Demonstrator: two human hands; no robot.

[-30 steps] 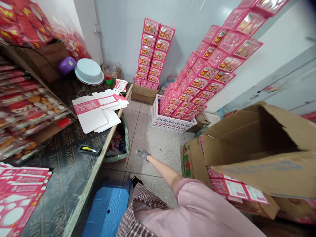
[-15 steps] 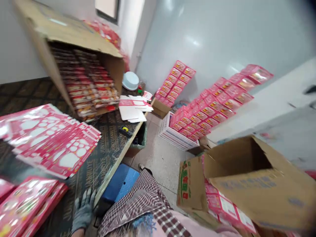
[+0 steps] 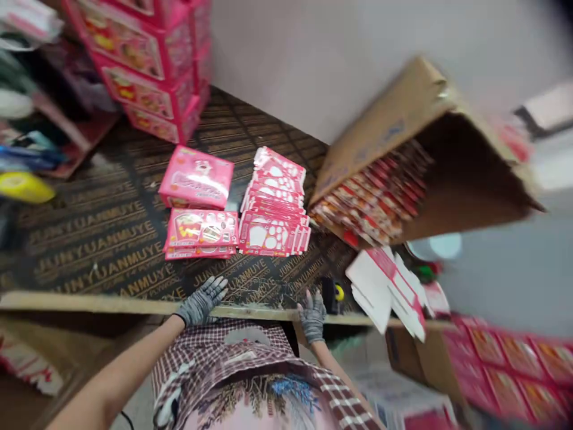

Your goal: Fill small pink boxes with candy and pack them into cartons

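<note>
Dark tool [image 3: 329, 295] beside right hand [image 3: 312, 315], open carton [image 3: 380, 134], stacked pink boxes [image 3: 154, 74]

Packing workshop, plywood workbench [image 3: 92, 239], stacked pink boxes [image 3: 145, 74], flat printed cards [image 3: 273, 224], packets [image 3: 376, 200]

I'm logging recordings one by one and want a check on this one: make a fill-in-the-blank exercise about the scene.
The gloves on the left hand and right hand are coloured ____.
The large gold word repeated across the dark tabletop is ____.
The black-and-yellow object lies nearer the ____ hand.
The open box holding reddish packets is made of ____.

Missing words: gray; JUNYUANMUYE; right; cardboard.
</note>
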